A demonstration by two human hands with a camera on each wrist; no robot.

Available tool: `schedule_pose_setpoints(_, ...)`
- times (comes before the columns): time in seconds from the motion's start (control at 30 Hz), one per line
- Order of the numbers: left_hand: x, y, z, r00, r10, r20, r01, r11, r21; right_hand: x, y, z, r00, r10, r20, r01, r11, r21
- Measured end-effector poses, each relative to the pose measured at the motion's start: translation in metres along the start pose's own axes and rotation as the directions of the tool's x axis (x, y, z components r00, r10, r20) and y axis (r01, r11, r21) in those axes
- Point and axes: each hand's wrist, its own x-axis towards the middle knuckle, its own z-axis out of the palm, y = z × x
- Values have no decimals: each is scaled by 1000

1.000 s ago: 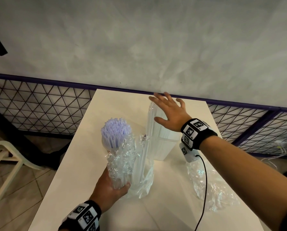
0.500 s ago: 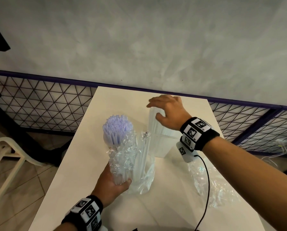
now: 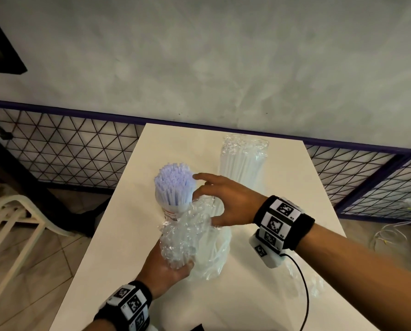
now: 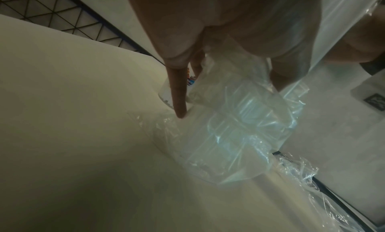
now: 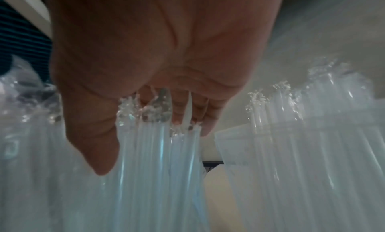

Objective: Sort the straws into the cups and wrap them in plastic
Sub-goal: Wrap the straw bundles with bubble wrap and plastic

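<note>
While left grip (image 3: 166,268) clasps the wrapped straws (image 3: 183,237), right grip (image 3: 228,201) lies spread over their tops.

white table (image 3: 118,259): cup of pale straws (image 3: 174,187) stands mid-table, touching a clear plastic bag (image 3: 214,254); container of wrapped straws (image 3: 243,168) toward far edge; crumpled plastic sheet (image 3: 316,283) by right edge.

Honestly, nothing here you can actually read. The clear plastic cup (image 3: 175,209) holding the pale purple straws (image 3: 173,182) has some red print on its side, and the left wrist view shows orange and blue print there too, but it's way too small and blurry. The black wristbands (image 3: 283,218) only carry black-and-white square marker codes; the tiny characters beside them are illegible.
</note>
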Motion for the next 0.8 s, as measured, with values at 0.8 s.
schedule_pose_setpoints(0.8,2,4,-2,1000,-26,-8,26,999,37,-20,11,82,898,404,-173,-37,462,886)
